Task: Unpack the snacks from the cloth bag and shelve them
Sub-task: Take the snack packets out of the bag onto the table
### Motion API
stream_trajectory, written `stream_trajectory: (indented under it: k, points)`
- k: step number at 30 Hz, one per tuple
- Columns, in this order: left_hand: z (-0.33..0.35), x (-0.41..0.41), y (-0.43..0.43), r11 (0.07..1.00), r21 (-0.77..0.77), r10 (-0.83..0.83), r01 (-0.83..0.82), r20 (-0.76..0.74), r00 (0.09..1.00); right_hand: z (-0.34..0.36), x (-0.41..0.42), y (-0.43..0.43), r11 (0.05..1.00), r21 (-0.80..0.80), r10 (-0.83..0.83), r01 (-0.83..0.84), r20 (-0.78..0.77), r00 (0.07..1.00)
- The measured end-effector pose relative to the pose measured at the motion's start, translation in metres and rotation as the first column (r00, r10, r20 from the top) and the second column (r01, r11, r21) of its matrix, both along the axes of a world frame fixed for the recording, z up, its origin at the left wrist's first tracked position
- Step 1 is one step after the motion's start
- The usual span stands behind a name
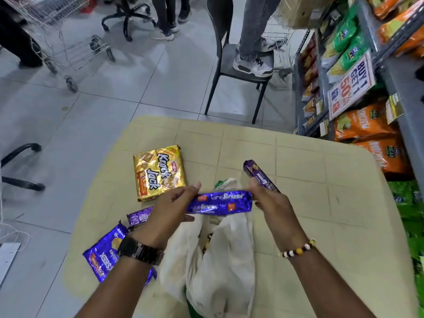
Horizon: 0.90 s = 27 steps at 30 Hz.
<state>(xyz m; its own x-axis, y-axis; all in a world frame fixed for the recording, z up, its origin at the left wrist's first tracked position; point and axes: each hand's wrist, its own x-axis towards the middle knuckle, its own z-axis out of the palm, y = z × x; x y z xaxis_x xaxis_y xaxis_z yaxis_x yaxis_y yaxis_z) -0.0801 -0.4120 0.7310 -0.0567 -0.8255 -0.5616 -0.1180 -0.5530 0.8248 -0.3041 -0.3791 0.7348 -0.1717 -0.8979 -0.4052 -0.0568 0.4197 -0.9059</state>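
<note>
At mid-frame, above the white cloth bag on the beige surface, the fingers of the left hand and right hand grip the ends of a purple biscuit pack. A gold Krack Jack pack lies to its upper left.

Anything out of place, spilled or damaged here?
Nothing looks spilled or torn. One oddity: beyond the table, someone's shoes stand on a chair beside the shelves. The left hand and right hand hold a blue biscuit pack.

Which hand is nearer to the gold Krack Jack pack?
Left. The left hand is just beside the Krack Jack pack; the right hand is farther right, across the blue packet.
</note>
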Motion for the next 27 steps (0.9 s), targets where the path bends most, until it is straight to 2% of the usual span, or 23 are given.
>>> stream_trajectory:
  k: [3, 5, 6, 8, 10, 12, 15, 17, 18, 21, 23, 25, 27]
  points:
    - [0.006, 0.004, -0.009, 0.996, -0.087, -0.025, 0.024, -0.008, 1.0, 0.003, -0.003, -0.007, 0.994, -0.109, -0.012, 0.029, 0.154, 0.988]
    - [0.007, 0.003, -0.014, 0.986, -0.158, -0.069, 0.057, -0.075, 0.995, -0.002, -0.008, -0.017, 0.983, -0.174, -0.013, 0.062, 0.267, 0.963]
    - [0.007, 0.001, -0.017, 0.98, -0.187, -0.083, 0.062, -0.106, 0.991, -0.005, -0.01, -0.021, 0.975, -0.211, -0.002, 0.062, 0.276, 0.961]
    - [0.006, -0.005, -0.025, 0.969, -0.237, -0.103, 0.077, -0.1, 0.99, -0.006, -0.011, -0.032, 0.963, -0.267, 0.037, 0.018, 0.198, 0.98]
    - [0.007, -0.01, -0.035, 0.952, -0.292, -0.101, 0.091, -0.018, 0.995, -0.005, -0.012, -0.045, 0.955, -0.293, 0.07, -0.041, 0.089, 0.994]
    - [0.011, -0.013, -0.048, 0.926, -0.361, -0.089, 0.109, 0.073, 0.993, -0.004, -0.012, -0.06, 0.938, -0.341, 0.062, -0.06, -0.004, 0.998]
    - [0.016, -0.017, -0.069, 0.884, -0.451, -0.076, 0.119, 0.114, 0.991, -0.008, -0.013, -0.085, 0.915, -0.393, 0.036, -0.087, -0.137, 0.99]
    - [0.013, -0.019, -0.08, 0.899, -0.427, -0.085, 0.099, 0.053, 0.995, -0.013, -0.017, -0.102, 0.913, -0.38, 0.046, -0.15, -0.269, 0.962]
    - [0.009, -0.021, -0.087, 0.914, -0.395, -0.098, 0.088, -0.007, 0.995, -0.016, -0.018, -0.111, 0.917, -0.358, 0.078, -0.176, -0.272, 0.959]
    - [-0.026, -0.023, -0.111, 0.962, -0.272, -0.024, -0.008, -0.114, 0.993, -0.033, -0.016, -0.135, 0.944, -0.275, 0.155, -0.18, -0.111, 0.982]
    - [-0.059, -0.024, -0.128, 0.97, -0.218, 0.08, -0.102, -0.11, 0.991, -0.054, -0.009, -0.149, 0.963, -0.246, 0.094, -0.109, -0.071, 0.993]
    - [-0.095, -0.026, -0.141, 0.969, -0.198, 0.129, -0.147, -0.1, 0.987, -0.084, -0.003, -0.16, 0.975, -0.215, 0.023, -0.048, -0.117, 0.993]
    - [-0.125, -0.028, -0.147, 0.97, -0.2, 0.134, -0.139, -0.038, 0.99, -0.116, -0.002, -0.165, 0.985, -0.159, 0.042, -0.07, -0.175, 0.984]
